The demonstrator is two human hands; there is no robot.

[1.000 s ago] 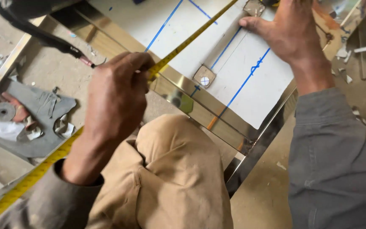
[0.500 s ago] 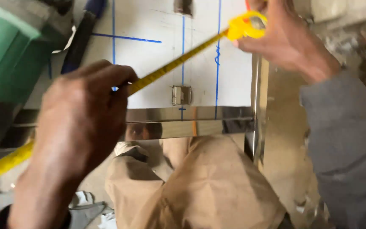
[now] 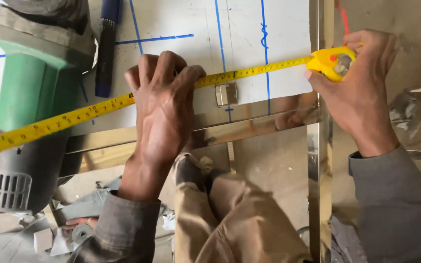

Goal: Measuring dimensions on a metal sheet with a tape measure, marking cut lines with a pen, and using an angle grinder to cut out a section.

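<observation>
Left hand (image 3: 164,109) lay palm down, fingers curled, wrist straight. Right hand (image 3: 359,92) was raised at the right, fingers closed in a grip.

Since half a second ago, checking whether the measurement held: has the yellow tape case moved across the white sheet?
Yes. The tape case in the right hand has gone right, past the blue lines to the sheet's metal edge.

My left hand (image 3: 164,104) pins the yellow tape measure (image 3: 74,117) flat on the white sheet (image 3: 181,19); my right hand (image 3: 359,92) clasps its yellow case (image 3: 331,62). Left of that pinning grip lies a green grinder (image 3: 30,97).
</observation>
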